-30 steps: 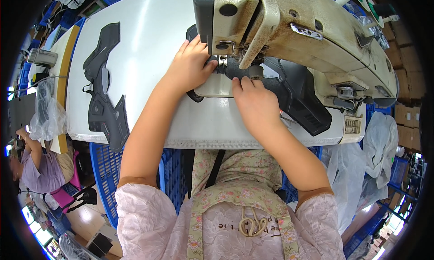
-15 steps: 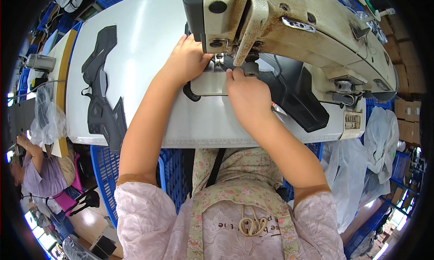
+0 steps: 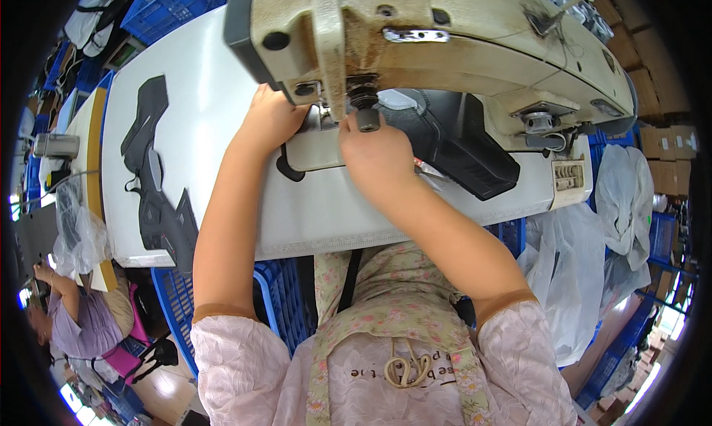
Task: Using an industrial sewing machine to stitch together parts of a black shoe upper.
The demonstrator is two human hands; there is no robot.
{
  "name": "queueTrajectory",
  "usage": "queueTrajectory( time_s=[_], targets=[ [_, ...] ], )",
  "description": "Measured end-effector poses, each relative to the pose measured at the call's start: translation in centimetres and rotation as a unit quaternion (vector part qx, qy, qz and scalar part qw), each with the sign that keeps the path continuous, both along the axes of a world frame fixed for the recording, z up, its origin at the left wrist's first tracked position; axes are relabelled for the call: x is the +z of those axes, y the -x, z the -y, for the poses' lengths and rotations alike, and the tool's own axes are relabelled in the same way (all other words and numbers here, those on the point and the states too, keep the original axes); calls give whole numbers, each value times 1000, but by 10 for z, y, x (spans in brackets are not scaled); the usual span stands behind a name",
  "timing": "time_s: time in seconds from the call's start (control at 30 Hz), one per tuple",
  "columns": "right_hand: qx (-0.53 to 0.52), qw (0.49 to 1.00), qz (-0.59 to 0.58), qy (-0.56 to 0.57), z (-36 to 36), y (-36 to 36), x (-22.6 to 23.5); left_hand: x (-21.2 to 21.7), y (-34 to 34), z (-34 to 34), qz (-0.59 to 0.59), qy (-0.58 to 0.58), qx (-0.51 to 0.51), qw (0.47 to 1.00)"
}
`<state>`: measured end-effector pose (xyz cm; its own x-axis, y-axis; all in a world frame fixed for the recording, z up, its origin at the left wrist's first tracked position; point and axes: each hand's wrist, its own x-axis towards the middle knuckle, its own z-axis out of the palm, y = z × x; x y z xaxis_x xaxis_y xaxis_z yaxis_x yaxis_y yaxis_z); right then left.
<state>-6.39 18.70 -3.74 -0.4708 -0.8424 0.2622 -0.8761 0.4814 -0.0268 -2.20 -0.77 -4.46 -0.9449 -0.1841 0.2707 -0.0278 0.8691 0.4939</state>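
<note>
My left hand (image 3: 273,120) rests left of the needle of a beige, stained sewing machine (image 3: 460,63), its fingers bent around the edge of a black sewn panel (image 3: 467,140); the machine head hides some fingertips. Just right of the needle, my right hand (image 3: 377,155) has its fingers closed down on the same panel, beneath a dark round knob (image 3: 368,118). From there the panel extends right under the machine arm, ending in a stiff, ridged part. Thread snips with a bit of red (image 3: 430,171) lie beside my right wrist, partly hidden.
Another black shaped panel (image 3: 154,174) lies at the left of the white table (image 3: 222,226). Blue crates (image 3: 285,296) stand below the front edge, and clear plastic bags (image 3: 567,285) hang at the right. A co-worker in a purple top (image 3: 85,322) sits far left.
The view has shifted, so the machine and both hands appear further left. My hands stay at the needle on the panel, the right one now under the round knob.
</note>
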Motion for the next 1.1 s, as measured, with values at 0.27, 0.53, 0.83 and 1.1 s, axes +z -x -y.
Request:
queueTrajectory(
  time_s=[0.27, 0.53, 0.83, 1.1],
  targets=[
    [-40, 998, 47, -4, 2, -7, 7, -1, -1, 6, 11, -12, -21, 1000],
    [-18, 999, -21, 20, 0, -6, 9, -9, -1, 13, -26, 21, -46, 998],
    [-26, 1000, -5, -5, 0, -6, 14, -5, -1, 9, -12, -18, -34, 999],
    [-36, 999, -19, 17, 1, -7, 8, -12, -3, 18, 21, 42, -54, 997]
  ],
)
